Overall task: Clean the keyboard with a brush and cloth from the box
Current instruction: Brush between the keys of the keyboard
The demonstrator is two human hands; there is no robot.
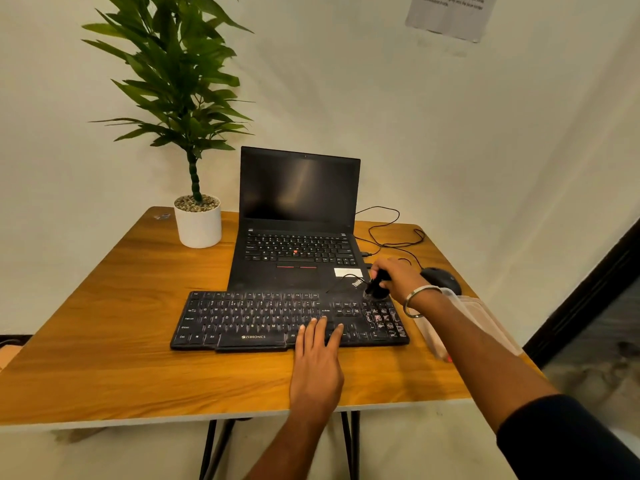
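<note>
Right now my right hand (393, 277) curls around the black brush (376, 285), bristles down on the far right corner of the keyboard (263, 318), arm stretched over the clear box (481, 317). My left hand (317, 362) lies flat, straight fingers pressing the keys by the near edge.

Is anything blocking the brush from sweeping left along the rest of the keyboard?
Partly. The left hand rests with straight fingers on the keyboard near its lower middle keys, left of the brush held by the right hand. The upper rows look unobstructed.
</note>
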